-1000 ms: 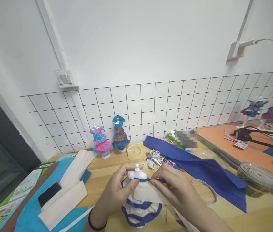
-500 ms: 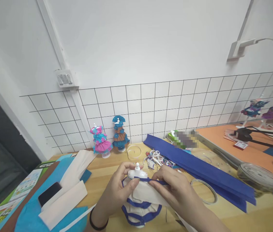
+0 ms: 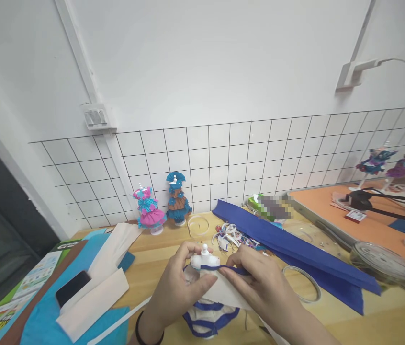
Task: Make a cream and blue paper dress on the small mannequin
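Lying at the left of the wooden table [image 3: 148, 254], a turquoise sheet [image 3: 40, 311] sits partly under a black phone [image 3: 73, 288] and folded pale strips [image 3: 96, 304]. Right of these, a pink-and-turquoise dressed figure [image 3: 151, 215] and a teal-and-brown dressed figure [image 3: 178, 203] stand upright near the gridded wall. The left hand [image 3: 177, 290], with a black band [image 3: 148, 330] round its wrist, grasps the small white dress form [image 3: 206, 260] from the side, thumb in front and fingers at its shoulder. The form stands between both hands at the near part of the table, in a tiered white skirt [image 3: 211, 320] with blue bands. Across its chest runs a blue-edged white strip [image 3: 224, 290]; the right hand [image 3: 262, 280] pinches the strip's upper edge between thumb and fingers. Beyond the hands lies a heap of scraps [image 3: 233, 235], and a long dark-blue folded piece [image 3: 288, 249] slants rightward, with a pale ring [image 3: 302, 284] near it. Farther right are a clear round spool [image 3: 384, 261] and an orange surface [image 3: 319, 201] bearing two more dressed figures [image 3: 373, 163].
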A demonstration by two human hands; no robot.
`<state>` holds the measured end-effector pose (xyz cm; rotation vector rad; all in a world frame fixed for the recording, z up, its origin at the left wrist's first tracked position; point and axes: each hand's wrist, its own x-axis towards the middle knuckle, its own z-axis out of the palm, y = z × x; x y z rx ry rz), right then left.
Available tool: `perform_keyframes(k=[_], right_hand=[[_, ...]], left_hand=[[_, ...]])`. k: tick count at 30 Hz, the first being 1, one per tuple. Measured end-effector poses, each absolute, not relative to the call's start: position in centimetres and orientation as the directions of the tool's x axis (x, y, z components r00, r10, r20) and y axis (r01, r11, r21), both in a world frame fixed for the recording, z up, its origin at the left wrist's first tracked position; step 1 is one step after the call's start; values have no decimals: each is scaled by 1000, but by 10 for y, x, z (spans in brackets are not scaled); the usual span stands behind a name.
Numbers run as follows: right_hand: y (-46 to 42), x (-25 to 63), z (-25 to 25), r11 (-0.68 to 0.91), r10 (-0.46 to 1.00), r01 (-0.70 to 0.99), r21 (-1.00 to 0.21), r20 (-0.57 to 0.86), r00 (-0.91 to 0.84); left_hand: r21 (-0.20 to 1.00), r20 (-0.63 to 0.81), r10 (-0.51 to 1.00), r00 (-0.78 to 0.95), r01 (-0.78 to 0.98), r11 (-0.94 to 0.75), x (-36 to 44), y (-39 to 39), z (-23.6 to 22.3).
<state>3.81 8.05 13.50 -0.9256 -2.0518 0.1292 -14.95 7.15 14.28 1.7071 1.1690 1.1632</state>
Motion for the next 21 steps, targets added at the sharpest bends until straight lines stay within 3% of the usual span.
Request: perform_keyframes(k=[4,13,18,21], right_hand=[[75,36,136,728,637,576,-373,679,-365],[61,35,139,765,626,501,-405,651,-430],[58,28,133,673,738,430,-601,588,-333],[60,24,130,512,858,374,-773,441,-261]], left_hand=[[881,318,947,52,352,-316,-141,73,139],[865,381,924,40,336,-371,-138,71,144],[902,317,942,114,271,-336,-148,72,144],[878,307,931,198,319,-357,-156,75,143]])
